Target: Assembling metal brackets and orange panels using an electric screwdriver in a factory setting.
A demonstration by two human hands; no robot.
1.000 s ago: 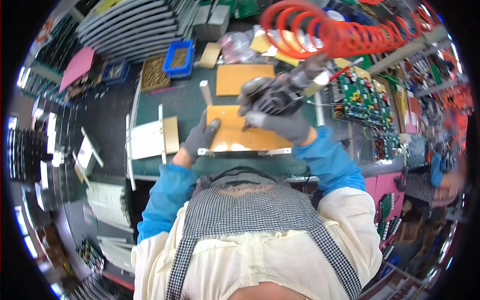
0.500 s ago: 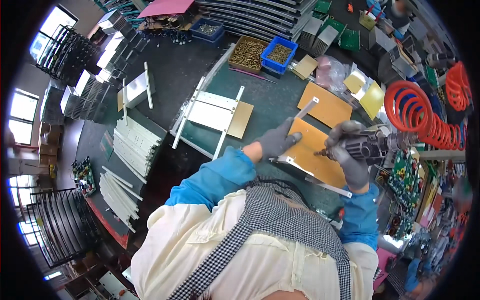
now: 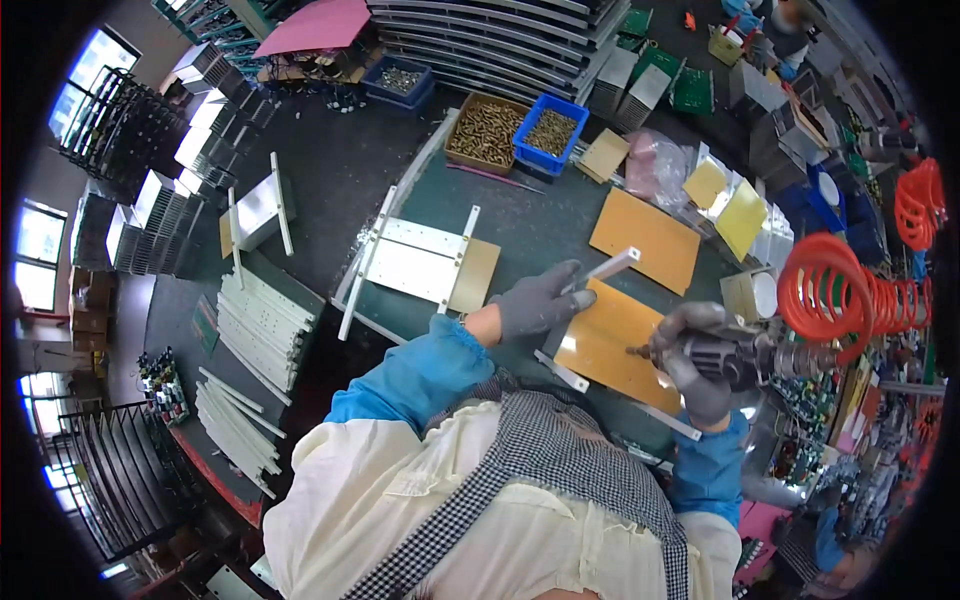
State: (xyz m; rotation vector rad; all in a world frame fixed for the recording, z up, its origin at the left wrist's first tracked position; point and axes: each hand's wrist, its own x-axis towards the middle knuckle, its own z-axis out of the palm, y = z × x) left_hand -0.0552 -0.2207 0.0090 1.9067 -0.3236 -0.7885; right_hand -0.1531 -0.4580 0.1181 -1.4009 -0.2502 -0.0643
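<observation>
My left hand (image 3: 540,299), in a grey glove, is closed around the lower end of a white metal strip (image 3: 615,263) at the far left corner of an orange board (image 3: 615,335). Its thumb and forefinger lie on either side of the strip. My right hand (image 3: 697,362), also gloved, is wrapped round a dark power screwdriver (image 3: 725,358). The tool lies level, its bit pointing left over the board; whether the tip touches is unclear. Another white strip (image 3: 562,371) shows at the board's near edge. A red coiled hose (image 3: 825,290) is beside the tool's rear end.
A second orange board (image 3: 645,240) lies beyond. Left of my hands is a white panel (image 3: 410,272) with strips across it. A brown box (image 3: 487,130) and a blue bin (image 3: 550,133) hold small brass-coloured parts. White strips (image 3: 258,325) are stacked on the left table.
The view has shifted slightly. The board and upright strip have come nearer to me. My left thumb has moved off the board's face to the strip. My right hand still holds the screwdriver.
</observation>
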